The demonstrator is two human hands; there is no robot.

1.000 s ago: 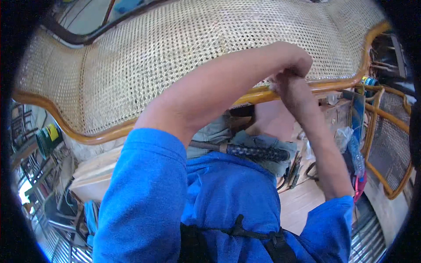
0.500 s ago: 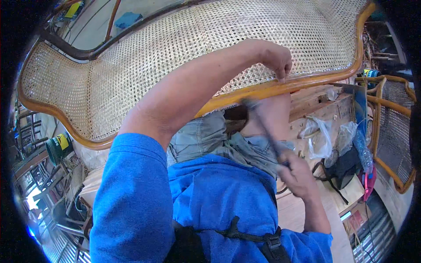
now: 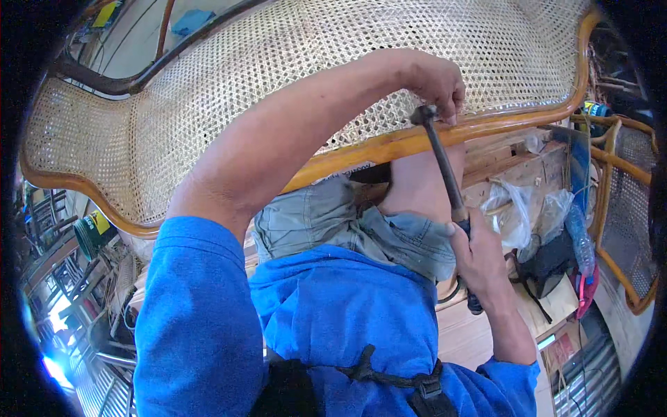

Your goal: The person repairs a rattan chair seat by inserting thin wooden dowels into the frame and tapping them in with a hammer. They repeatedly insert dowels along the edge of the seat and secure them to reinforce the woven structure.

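Note:
My right hand (image 3: 481, 258) is wrapped round the dark handle of a hammer (image 3: 445, 163). The hammer's head is up beside the fingers of my left hand (image 3: 438, 85), over the wooden rail. With fingers curled down and pinched together, my left hand rests at the inner edge of the rail; whatever is between the fingertips is hidden or too small to make out. Woven cane webbing (image 3: 278, 90) fills the curved, varnished wooden frame (image 3: 389, 151), which lies across my lap. Small open holes show in the cane along the rail.
On the wooden boards at right lie crumpled clear plastic bags (image 3: 511, 208), a plastic bottle (image 3: 578, 240) and a black bag (image 3: 545, 267). Another cane-panelled frame (image 3: 611, 208) stands at far right. A dark green can (image 3: 90, 233) is at left, near stacked furniture parts.
The hammer has swung up from over my lap, its head rising to beside my left hand. My left hand stays pinched at the rail. The view has shifted slightly.

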